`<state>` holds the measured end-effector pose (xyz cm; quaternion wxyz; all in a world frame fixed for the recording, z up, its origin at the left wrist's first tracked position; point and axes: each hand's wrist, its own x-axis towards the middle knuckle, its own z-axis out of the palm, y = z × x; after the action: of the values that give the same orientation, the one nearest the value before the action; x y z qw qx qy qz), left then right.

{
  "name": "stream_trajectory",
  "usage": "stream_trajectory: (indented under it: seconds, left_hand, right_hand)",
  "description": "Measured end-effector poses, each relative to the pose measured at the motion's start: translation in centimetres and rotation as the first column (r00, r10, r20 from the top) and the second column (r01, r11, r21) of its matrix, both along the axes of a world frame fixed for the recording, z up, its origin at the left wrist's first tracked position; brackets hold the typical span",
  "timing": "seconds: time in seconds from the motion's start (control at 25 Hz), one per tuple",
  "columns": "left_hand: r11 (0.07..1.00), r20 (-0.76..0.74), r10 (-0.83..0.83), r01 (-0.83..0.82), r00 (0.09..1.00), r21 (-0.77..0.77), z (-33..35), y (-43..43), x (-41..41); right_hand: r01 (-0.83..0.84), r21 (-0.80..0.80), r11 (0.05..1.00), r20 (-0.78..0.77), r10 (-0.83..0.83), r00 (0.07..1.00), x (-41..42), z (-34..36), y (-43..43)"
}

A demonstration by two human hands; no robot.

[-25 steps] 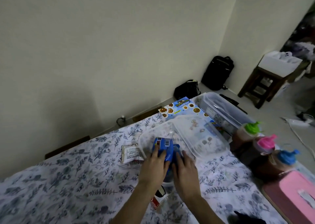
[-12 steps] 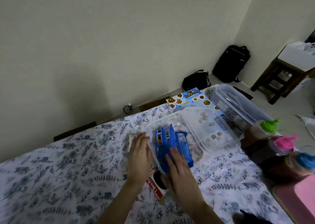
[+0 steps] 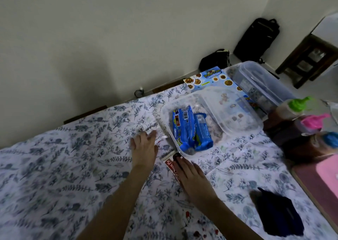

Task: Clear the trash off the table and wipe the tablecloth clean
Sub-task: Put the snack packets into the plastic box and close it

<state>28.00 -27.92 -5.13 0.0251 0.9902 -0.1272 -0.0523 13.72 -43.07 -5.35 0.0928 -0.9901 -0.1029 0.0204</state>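
Near edge: red stains point(image 3: 197, 233) mark the tablecloth point(image 3: 54, 175); wiping is not begun. The right hand point(image 3: 193, 175) lies flat on the red wrapper point(image 3: 171, 166), fingers extended, gripping nothing. The left hand point(image 3: 144, 146) rests open on a clear wrapper point(image 3: 161, 130). Farther back, blue packets point(image 3: 190, 128) lie in the tray point(image 3: 243, 126). Half a second ago, the right hand was on those packets; it is now withdrawn.

Single head-mounted wide-angle view, no second camera to overlap. Looks forward and down from above the near edge of the worktop with the blue-floral white tablecloth point(image 3: 54, 166). Both forearms enter from the bottom, close in. Horizon tilted; pale wall point(image 3: 109, 29) behind.
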Motion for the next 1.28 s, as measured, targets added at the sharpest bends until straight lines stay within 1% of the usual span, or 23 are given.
stream_trajectory:
  seconds: [0.04, 0.12, 0.2, 0.24, 0.28, 0.32, 0.36, 0.4, 0.44, 0.48, 0.52, 0.56, 0.6, 0.68, 0.72, 0.76, 0.84, 0.88, 0.92, 0.96, 1.04, 1.12, 1.28]
  left_hand:
    - [1.000, 0.016, 0.002, -0.002, 1.000, -0.004, -0.1, 0.5, -0.3]
    - [0.993, -0.049, 0.019, -0.024, 0.999, -0.113, 0.0, 1.3, -0.9]
    - [0.949, -0.108, 0.014, -0.047, 0.994, -0.312, 0.5, 2.0, -2.1]
    - [0.896, -0.125, 0.015, -0.069, 0.992, -0.439, 0.9, 2.4, -2.7]
    - [0.794, -0.172, 0.042, -0.138, 0.984, -0.592, 1.5, 2.7, -3.3]
    - [0.627, -0.267, 0.081, -0.257, 0.960, -0.736, 2.3, 3.0, -3.7]
    - [0.427, -0.382, 0.094, -0.384, 0.919, -0.818, 3.2, 3.1, -4.0]
    - [0.237, -0.466, 0.086, -0.472, 0.881, -0.849, 4.3, 3.2, -4.1]
    - [0.113, -0.502, 0.076, -0.507, 0.862, -0.854, 5.4, 3.0, -3.8]
    - [0.050, -0.516, 0.057, -0.519, 0.855, -0.853, 6.6, 2.6, -3.3]
    - [0.023, -0.505, 0.027, -0.506, 0.862, -0.862, 7.8, 1.8, -2.7]
    - [0.031, -0.479, 0.003, -0.479, 0.878, -0.877, 9.0, 0.8, -2.0]
    - [0.065, -0.445, -0.013, -0.443, 0.896, -0.894, 9.8, -0.5, -1.4]
    - [0.190, -0.389, -0.056, -0.372, 0.920, -0.908, 11.0, -3.2, -0.5]
    - [0.260, -0.371, -0.102, -0.335, 0.923, -0.905, 11.0, -4.5, -0.2]
    - [0.330, -0.352, -0.155, -0.287, 0.923, -0.899, 10.7, -5.7, -0.1]
    - [0.521, -0.263, -0.217, -0.116, 0.940, -0.846, 8.8, -7.5, 0.0]
    - [0.646, -0.145, -0.227, 0.038, 0.963, -0.762, 7.5, -8.1, 0.0]
    - [0.761, -0.010, -0.250, 0.190, 0.968, -0.620, 6.3, -8.5, 0.0]
    - [0.835, 0.085, -0.281, 0.287, 0.956, -0.470, 5.1, -8.6, -0.1]
    - [0.904, 0.095, -0.306, 0.320, 0.947, -0.284, 3.5, -8.4, -0.1]
    - [0.938, 0.048, -0.295, 0.298, 0.954, -0.177, 2.8, -8.5, 0.0]
    - [0.954, -0.026, -0.289, 0.286, 0.957, -0.090, 2.9, -9.0, 0.3]
  right_hand:
    - [0.014, 0.042, 0.999, -0.018, -0.013, 1.000, 0.1, 0.5, 0.2]
    - [0.046, 0.082, 0.996, 0.014, -0.047, 0.999, 0.1, 1.6, 0.3]
    - [0.049, 0.152, 0.987, 0.029, -0.054, 0.998, -0.1, 2.9, 0.0]
    - [0.033, 0.227, 0.973, 0.016, -0.038, 0.999, -0.3, 3.6, -0.3]
    - [0.030, 0.308, 0.951, 0.008, -0.034, 0.999, -0.6, 4.5, -0.6]
    - [0.035, 0.389, 0.921, 0.006, -0.041, 0.999, -0.9, 5.5, -0.8]
    - [0.052, 0.472, 0.880, -0.005, -0.056, 0.998, -1.2, 6.5, -1.0]
    - [0.073, 0.544, 0.836, -0.006, -0.084, 0.996, -1.3, 7.7, -1.1]
    - [0.092, 0.603, 0.792, 0.019, -0.130, 0.991, -1.1, 8.8, -1.4]
    - [0.113, 0.647, 0.754, 0.063, -0.200, 0.978, -0.6, 9.7, -1.9]
    - [0.137, 0.671, 0.728, 0.111, -0.281, 0.953, 0.3, 10.3, -2.4]
    - [0.168, 0.674, 0.719, 0.151, -0.357, 0.922, 1.4, 10.5, -3.0]
    - [0.208, 0.658, 0.724, 0.178, -0.418, 0.891, 2.4, 10.4, -3.7]
    - [0.312, 0.586, 0.748, 0.153, -0.480, 0.864, 4.6, 9.2, -5.0]
    - [0.365, 0.496, 0.787, 0.110, -0.474, 0.873, 5.3, 8.1, -5.2]
    - [0.376, 0.385, 0.843, 0.096, -0.441, 0.892, 5.8, 6.7, -5.2]
    - [0.284, 0.218, 0.934, 0.098, -0.311, 0.945, 5.8, 4.0, -4.9]
    - [0.265, 0.180, 0.947, 0.084, -0.284, 0.955, 5.6, 3.3, -5.0]
    - [0.270, 0.161, 0.949, 0.091, -0.287, 0.954, 5.3, 2.9, -5.3]
    - [0.283, 0.146, 0.948, 0.100, -0.299, 0.949, 5.0, 2.9, -5.7]
    - [0.280, 0.091, 0.956, 0.150, -0.291, 0.945, 4.3, 3.1, -6.2]
    - [0.286, 0.046, 0.957, 0.167, -0.289, 0.942, 4.1, 3.2, -6.5]
    - [0.303, 0.068, 0.951, 0.087, -0.308, 0.947, 4.5, 3.2, -6.0]
